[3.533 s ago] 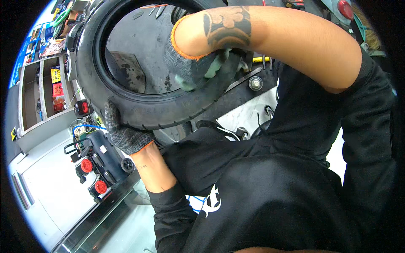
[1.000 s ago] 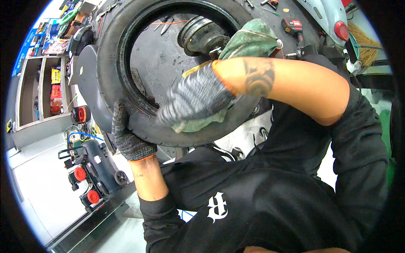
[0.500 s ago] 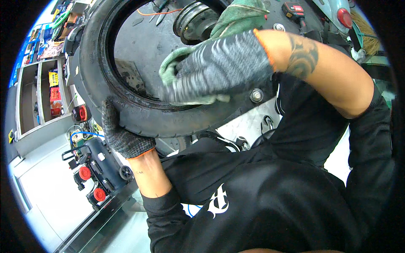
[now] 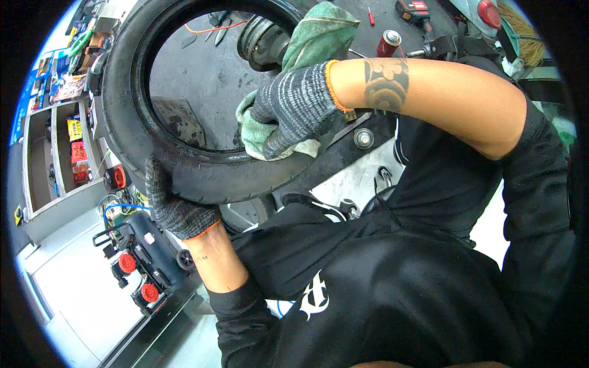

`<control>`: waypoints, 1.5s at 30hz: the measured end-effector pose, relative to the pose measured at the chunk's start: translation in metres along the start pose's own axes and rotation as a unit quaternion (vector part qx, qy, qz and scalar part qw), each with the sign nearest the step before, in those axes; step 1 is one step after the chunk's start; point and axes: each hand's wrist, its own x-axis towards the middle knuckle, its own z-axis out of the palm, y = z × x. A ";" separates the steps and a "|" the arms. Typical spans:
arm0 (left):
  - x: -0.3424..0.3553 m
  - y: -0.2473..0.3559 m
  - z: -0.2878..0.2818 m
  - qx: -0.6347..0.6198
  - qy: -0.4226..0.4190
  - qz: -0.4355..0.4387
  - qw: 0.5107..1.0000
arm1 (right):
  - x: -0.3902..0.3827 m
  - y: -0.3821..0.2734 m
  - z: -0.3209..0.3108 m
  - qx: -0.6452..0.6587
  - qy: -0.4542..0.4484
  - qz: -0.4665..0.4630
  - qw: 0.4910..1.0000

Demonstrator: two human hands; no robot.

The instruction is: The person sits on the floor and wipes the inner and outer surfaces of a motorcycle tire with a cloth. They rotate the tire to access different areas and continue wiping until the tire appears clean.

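A black tire [image 4: 130,126] stands tilted before me, its near sidewall facing up. My left hand [image 4: 178,205], in a dark knit glove with an orange cuff, is closed around the tire's lower left part, thumb on the sidewall. In a matching grey glove, my right hand [image 4: 297,105] grips a green cloth [image 4: 322,34]. Its bunched end presses on the tire's near right bead and sidewall, while the other end drapes up past my wrist. Part of the tire's right side is hidden behind the cloth and my right forearm.
Beyond the tire, a dark metal wheel [image 4: 261,44] lies on the black work surface [image 4: 205,73]. To the right are a red spray can [image 4: 388,43], another can [image 4: 364,138], a red screwdriver [image 4: 371,16] and a cordless tool [image 4: 414,13]. An air compressor [image 4: 150,245] stands at lower left.
My right hand, blurred by motion before, has drawn back from the tire's inner edge onto the near right sidewall with the cloth. The left hand keeps its hold.
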 end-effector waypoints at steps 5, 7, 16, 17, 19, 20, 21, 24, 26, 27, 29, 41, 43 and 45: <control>-0.001 -0.004 -0.004 -0.006 -0.037 -0.009 0.999 | 0.004 -0.004 0.022 0.125 0.039 -0.009 0.991; -0.004 -0.012 -0.002 -0.033 -0.054 -0.023 0.998 | 0.007 -0.012 0.029 0.273 0.116 -0.070 0.953; 0.001 -0.031 0.016 -0.045 -0.062 -0.093 0.993 | 0.033 -0.025 0.002 0.028 0.221 -0.166 0.961; 0.001 -0.025 0.015 -0.019 -0.007 -0.078 0.997 | 0.033 -0.021 -0.007 -0.231 0.198 -0.302 0.903; -0.004 -0.013 0.013 -0.035 -0.027 -0.068 0.997 | 0.019 -0.012 -0.012 0.061 -0.009 0.011 0.998; -0.007 -0.007 0.012 -0.053 0.006 -0.071 0.996 | 0.012 -0.007 -0.016 0.062 -0.022 0.001 0.998; -0.009 -0.003 0.010 -0.038 0.009 -0.060 0.997 | 0.006 -0.002 -0.019 0.063 -0.041 -0.023 0.997; -0.013 0.004 0.006 -0.019 0.036 -0.027 0.999 | -0.013 0.011 -0.031 -0.027 -0.050 -0.050 0.997; -0.011 0.005 0.002 -0.010 0.044 -0.015 0.999 | -0.022 0.013 -0.030 0.004 0.003 -0.100 0.995; -0.011 0.006 0.000 -0.023 0.025 -0.014 0.999 | -0.024 0.012 -0.027 0.029 0.005 -0.065 0.997; -0.008 0.007 -0.005 0.004 0.038 0.004 0.999 | -0.022 0.007 -0.019 0.045 -0.004 -0.090 0.995; -0.021 -0.021 0.011 -0.020 0.031 0.034 0.999 | 0.023 -0.033 0.039 0.068 0.243 -0.116 0.961; -0.019 -0.018 0.013 -0.044 0.027 -0.010 0.999 | 0.029 -0.034 0.031 -0.004 0.247 -0.151 0.957; -0.015 -0.013 0.009 -0.045 -0.047 -0.012 0.998 | 0.031 -0.034 0.019 -0.021 0.166 -0.117 0.979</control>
